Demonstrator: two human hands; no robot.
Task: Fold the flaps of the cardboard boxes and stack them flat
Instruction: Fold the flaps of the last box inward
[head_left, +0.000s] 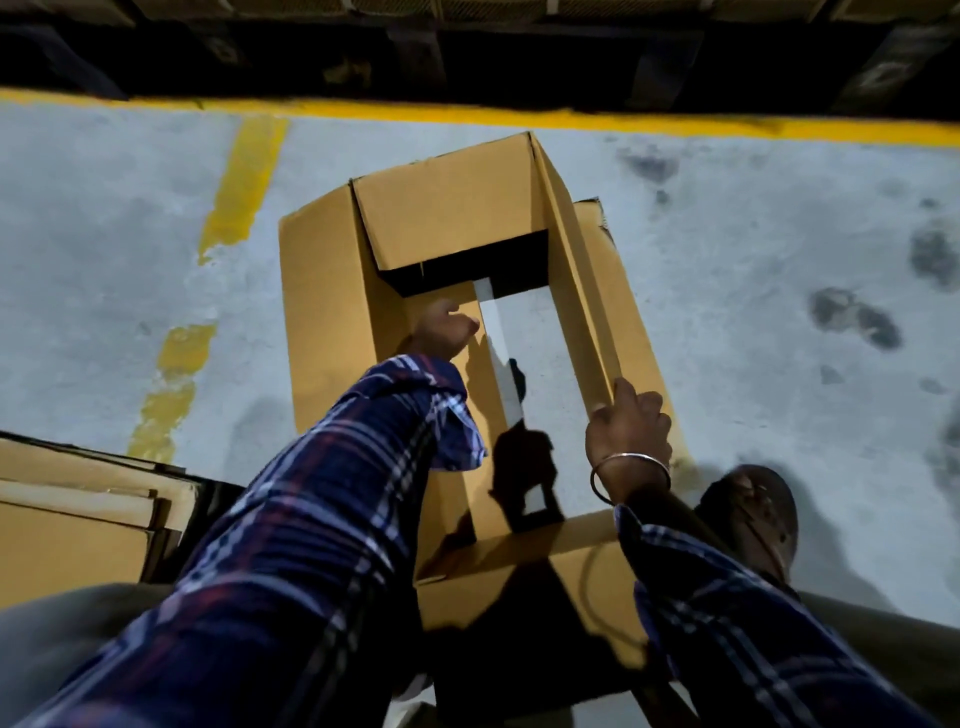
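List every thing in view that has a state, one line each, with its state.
cardboard box: standing open on the floor, far flap folded inward, right flap upright.
left hand: inside the box, fingers curled, pressing the left inner flap.
right hand: gripping the right flap's edge.
flattened boxes: stacked flat at the left.

Warehouse floor, painted concrete (104, 218), yellow lines (244, 187), flattened cartons (67, 525)

Dim scene lit from above and behind, hard shadows, dark top edge, wide-angle bending, blurred lower corners.
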